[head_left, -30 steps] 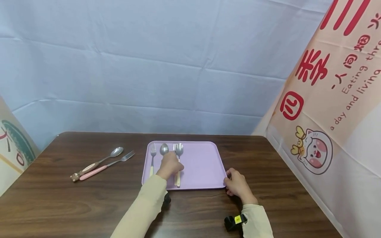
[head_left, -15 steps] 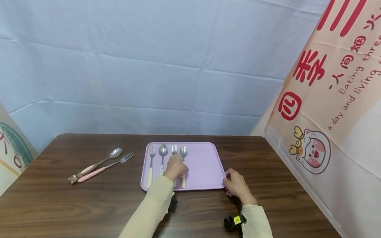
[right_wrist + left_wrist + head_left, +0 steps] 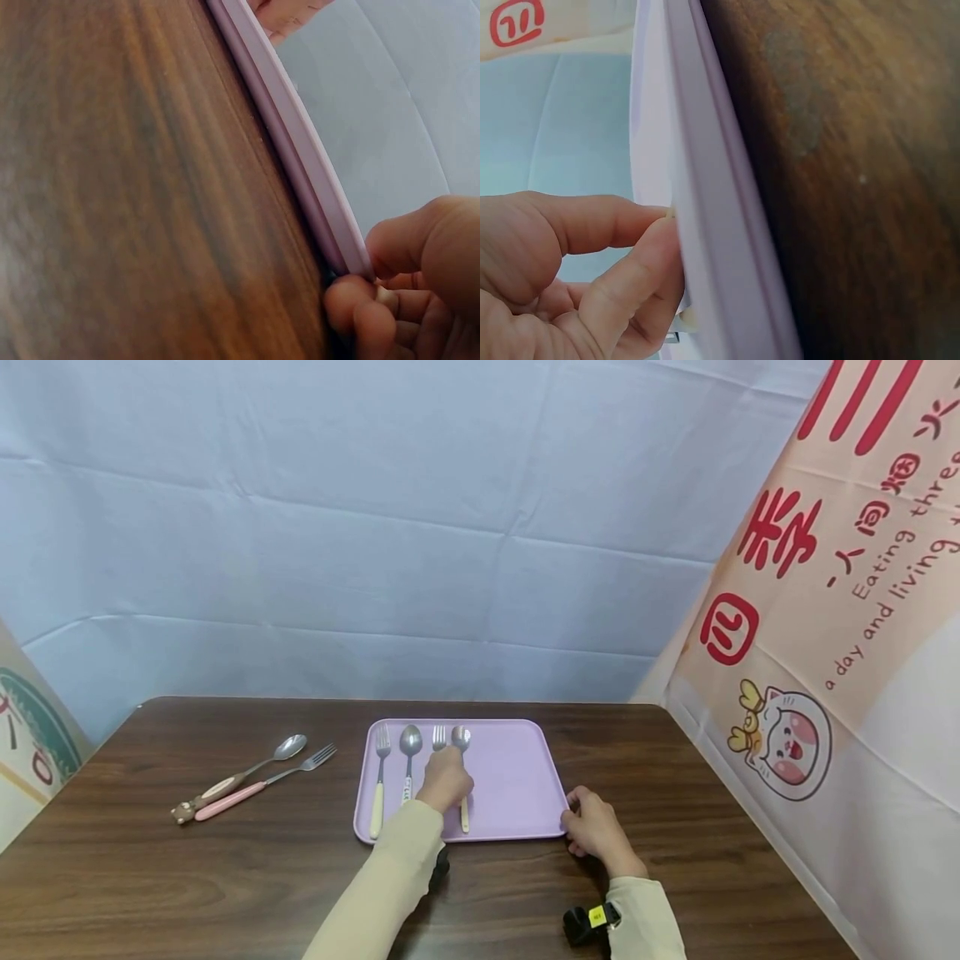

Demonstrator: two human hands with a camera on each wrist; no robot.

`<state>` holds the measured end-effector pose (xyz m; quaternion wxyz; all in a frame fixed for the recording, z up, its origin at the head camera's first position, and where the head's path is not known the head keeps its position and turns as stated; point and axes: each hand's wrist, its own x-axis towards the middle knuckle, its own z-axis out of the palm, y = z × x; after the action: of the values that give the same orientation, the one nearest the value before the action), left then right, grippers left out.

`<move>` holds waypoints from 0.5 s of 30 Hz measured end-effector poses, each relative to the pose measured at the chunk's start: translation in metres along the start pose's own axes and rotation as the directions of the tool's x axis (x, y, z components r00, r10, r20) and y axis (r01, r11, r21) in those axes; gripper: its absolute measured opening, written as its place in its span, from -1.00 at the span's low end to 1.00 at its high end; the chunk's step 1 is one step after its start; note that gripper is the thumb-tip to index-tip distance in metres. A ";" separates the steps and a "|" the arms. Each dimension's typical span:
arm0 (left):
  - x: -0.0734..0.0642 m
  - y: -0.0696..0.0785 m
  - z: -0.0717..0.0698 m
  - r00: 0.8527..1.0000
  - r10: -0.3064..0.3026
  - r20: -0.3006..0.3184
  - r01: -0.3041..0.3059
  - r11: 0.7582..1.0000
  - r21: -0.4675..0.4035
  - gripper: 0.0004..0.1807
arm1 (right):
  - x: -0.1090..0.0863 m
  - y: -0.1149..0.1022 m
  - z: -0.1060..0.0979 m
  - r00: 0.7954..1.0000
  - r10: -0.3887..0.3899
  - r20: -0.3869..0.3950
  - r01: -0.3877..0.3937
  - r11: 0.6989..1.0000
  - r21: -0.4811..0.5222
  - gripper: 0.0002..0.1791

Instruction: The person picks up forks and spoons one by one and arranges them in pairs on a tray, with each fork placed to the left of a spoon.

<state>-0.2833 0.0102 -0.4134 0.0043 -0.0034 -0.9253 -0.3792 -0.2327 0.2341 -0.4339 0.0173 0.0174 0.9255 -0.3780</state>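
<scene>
My left hand [image 3: 446,779] is over the lilac tray [image 3: 517,777], its thumb and forefinger pinching the cream handle of a spoon [image 3: 461,739]. Only a sliver of that handle shows between the fingertips in the left wrist view. Just left of it lies a fork [image 3: 439,737], its handle hidden by the hand. Further left on the tray are a spoon with a patterned handle [image 3: 410,742] and a fork with a cream handle [image 3: 378,802], roughly parallel. At the tray's near right corner my right hand [image 3: 597,832] grips the rim, thumb and fingers around the edge.
Left of the tray, a spoon with a brown bear handle [image 3: 225,786] and a pink-handled fork [image 3: 238,799] lie slanted on the dark wooden table [image 3: 187,877]. Pale cloth [image 3: 337,568] hangs behind the table, and a printed cloth [image 3: 847,635] stands at the right.
The held spoon has shifted right, away from the fork it lay against, and its handle end has swung slightly right. My left hand moved right with it; the right hand stays on the corner.
</scene>
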 end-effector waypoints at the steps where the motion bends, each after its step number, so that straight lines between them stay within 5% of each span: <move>1: 0.000 0.000 0.000 1.000 0.001 -0.005 -0.001 1.000 0.010 -0.81 | 0.000 0.000 0.000 1.000 -0.001 0.001 0.001 1.000 -0.001 -0.80; 15: 0.002 0.001 -0.001 1.000 -0.001 -0.007 0.001 1.000 0.016 -0.74 | -0.002 -0.001 -0.001 1.000 -0.011 -0.003 0.011 1.000 0.018 -0.82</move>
<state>-0.2855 0.0097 -0.4121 0.0075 -0.0018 -0.9283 -0.3717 -0.2310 0.2334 -0.4324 0.0135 0.0129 0.9221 -0.3864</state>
